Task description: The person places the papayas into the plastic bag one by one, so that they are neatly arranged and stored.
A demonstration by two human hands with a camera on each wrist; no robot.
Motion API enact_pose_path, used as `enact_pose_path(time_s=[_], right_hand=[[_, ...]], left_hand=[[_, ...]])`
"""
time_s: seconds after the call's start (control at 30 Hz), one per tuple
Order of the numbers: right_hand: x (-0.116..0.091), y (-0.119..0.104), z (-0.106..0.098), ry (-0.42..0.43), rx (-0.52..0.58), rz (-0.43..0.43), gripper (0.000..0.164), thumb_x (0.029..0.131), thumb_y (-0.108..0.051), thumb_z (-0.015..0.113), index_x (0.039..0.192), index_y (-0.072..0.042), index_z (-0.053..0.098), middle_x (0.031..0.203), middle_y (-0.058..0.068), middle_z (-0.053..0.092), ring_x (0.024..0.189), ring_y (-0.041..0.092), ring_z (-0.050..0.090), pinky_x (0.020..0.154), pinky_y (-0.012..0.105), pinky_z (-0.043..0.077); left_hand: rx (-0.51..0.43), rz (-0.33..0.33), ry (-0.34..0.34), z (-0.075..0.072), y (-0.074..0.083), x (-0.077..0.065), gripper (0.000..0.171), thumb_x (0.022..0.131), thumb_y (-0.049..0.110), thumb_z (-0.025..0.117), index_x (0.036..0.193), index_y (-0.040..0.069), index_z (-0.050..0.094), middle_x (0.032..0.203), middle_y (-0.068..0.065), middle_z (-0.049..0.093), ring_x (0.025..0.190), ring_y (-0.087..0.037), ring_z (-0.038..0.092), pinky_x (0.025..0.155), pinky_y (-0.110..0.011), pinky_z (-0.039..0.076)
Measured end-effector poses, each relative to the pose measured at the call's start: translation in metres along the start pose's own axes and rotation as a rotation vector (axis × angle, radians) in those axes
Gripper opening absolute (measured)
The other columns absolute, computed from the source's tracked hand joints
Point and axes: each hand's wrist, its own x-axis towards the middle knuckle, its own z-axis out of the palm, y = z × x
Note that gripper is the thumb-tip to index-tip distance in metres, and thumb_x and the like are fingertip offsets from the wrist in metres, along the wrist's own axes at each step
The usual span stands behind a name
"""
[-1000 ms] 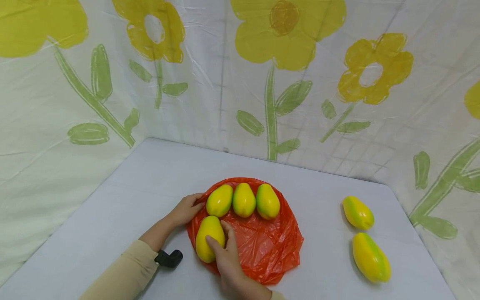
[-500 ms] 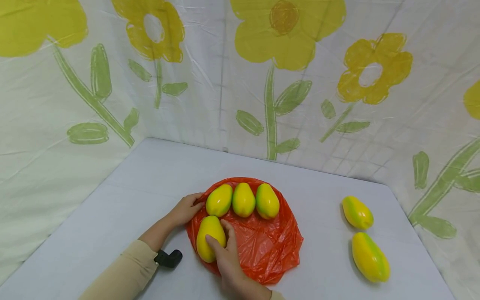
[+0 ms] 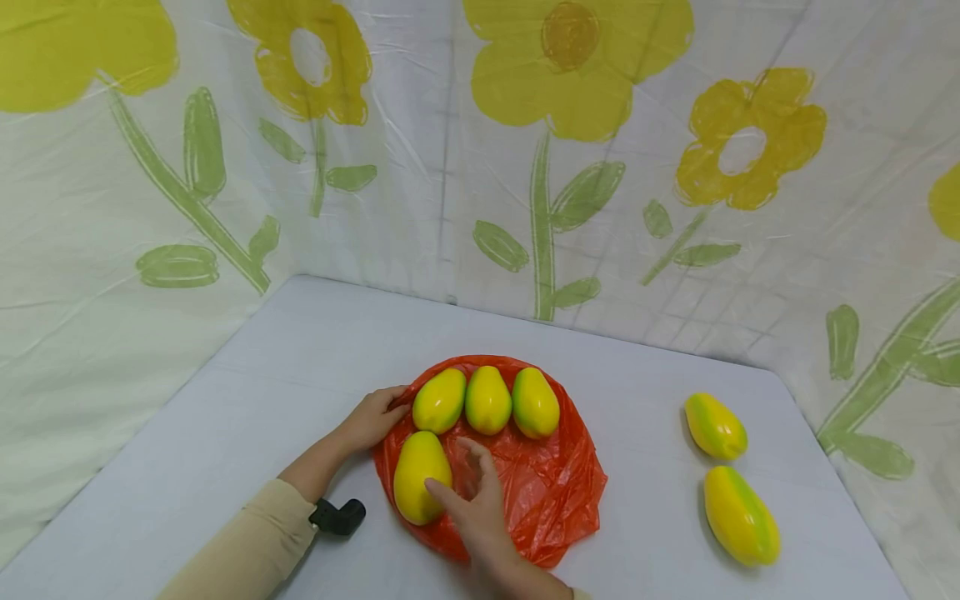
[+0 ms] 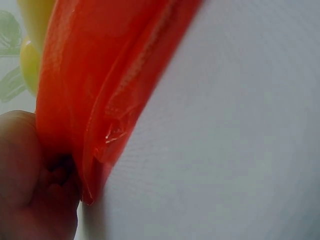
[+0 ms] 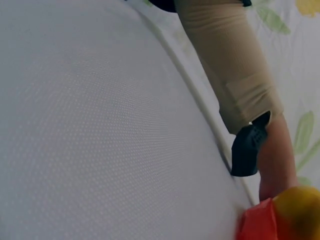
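A red plastic bag (image 3: 525, 492) lies spread open on the table. Three yellow-green papayas (image 3: 488, 402) stand in a row along its far side. One more, the near-left papaya (image 3: 417, 479), rests in the bag at its near left. My left hand (image 3: 373, 419) holds the bag's left rim; in the left wrist view, thumb and curled fingers pinch the red plastic (image 4: 100, 90). Just right of the near-left papaya is my right hand (image 3: 480, 508), its fingers spread and off the fruit. Its thumb tip overlaps the papaya in the head view, and I cannot tell whether it touches.
Two other papayas lie on the white table (image 3: 300, 350) to the right, a farther papaya (image 3: 716, 426) and a nearer papaya (image 3: 742, 515). A black wrist camera (image 3: 339, 517) sits on my left wrist. Flower-printed cloth (image 3: 420, 208) hangs behind the table.
My right hand has let go of the near-left papaya and shifted slightly right, its fingers parting. That papaya stays in the bag. My left hand has not moved.
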Motion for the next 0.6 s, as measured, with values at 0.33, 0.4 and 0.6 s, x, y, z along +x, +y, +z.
enact_pose_path(time_s=[0.33,0.4,0.6], right_hand=[[-0.003,-0.018,-0.031,-0.016,0.008,-0.039,0.089,0.078,-0.029,0.075,0.146,-0.021,0.018,0.155,0.01,0.013,0.14,0.039,0.019,0.112,0.054,0.024],[-0.002,-0.02,-0.039,-0.005,-0.003,-0.049,0.095,0.077,-0.03,0.076,0.147,-0.023,0.013,0.156,0.01,0.01,0.141,0.037,0.018,0.112,0.053,0.024],[-0.002,-0.026,-0.067,0.007,-0.055,-0.083,0.102,0.077,-0.027,0.076,0.149,-0.025,0.003,0.158,0.009,0.004,0.143,0.035,0.013,0.113,0.054,0.021]], left_hand=[[0.007,0.014,-0.007,-0.001,0.001,-0.001,0.035,0.097,0.014,0.047,0.13,0.004,0.051,0.123,-0.015,0.059,0.084,-0.013,0.057,0.078,-0.03,0.056],[0.002,0.006,-0.01,-0.001,0.001,-0.001,0.036,0.097,0.015,0.047,0.131,0.004,0.051,0.124,-0.015,0.059,0.084,-0.013,0.057,0.078,-0.029,0.056],[0.013,0.005,-0.007,-0.001,0.001,-0.001,0.036,0.097,0.015,0.047,0.131,0.004,0.051,0.126,-0.015,0.058,0.088,-0.014,0.057,0.081,-0.031,0.055]])
